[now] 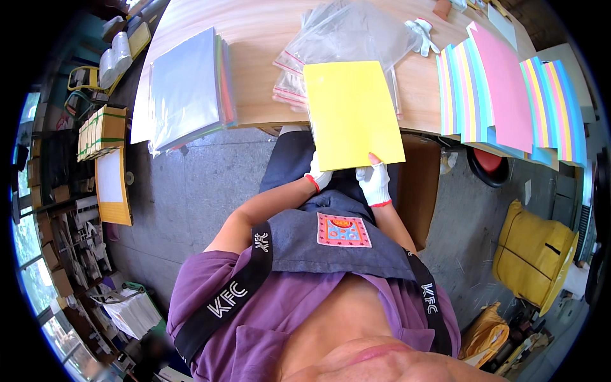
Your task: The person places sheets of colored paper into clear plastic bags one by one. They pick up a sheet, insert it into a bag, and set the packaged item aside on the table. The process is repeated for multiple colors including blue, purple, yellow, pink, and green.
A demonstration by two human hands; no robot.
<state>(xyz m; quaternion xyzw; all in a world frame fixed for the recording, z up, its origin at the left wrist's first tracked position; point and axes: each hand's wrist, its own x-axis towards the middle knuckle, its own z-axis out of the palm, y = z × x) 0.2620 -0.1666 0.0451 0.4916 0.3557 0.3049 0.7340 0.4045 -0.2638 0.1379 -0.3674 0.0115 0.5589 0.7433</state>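
Both my hands grip the near edge of a yellow stack of paper (354, 114), which juts over the table's front edge. My left hand (319, 175), in a white glove with a red cuff, is closed at the near left corner, its fingers mostly hidden beneath. My right hand (373, 181), gloved alike, is closed on the near edge with its bare thumb tip on top. Under and beyond the yellow paper lie clear plastic bags (347, 35) with red strips, fanned out in a loose pile.
Bagged paper packs (184, 83) are piled on the table (261, 70) at left. Stacks of coloured paper (499, 89) stand at right, beside a spare white glove (420, 37). Below are a red-topped stool (489, 160), a cardboard box (420, 191) and a yellow bundle (531, 254).
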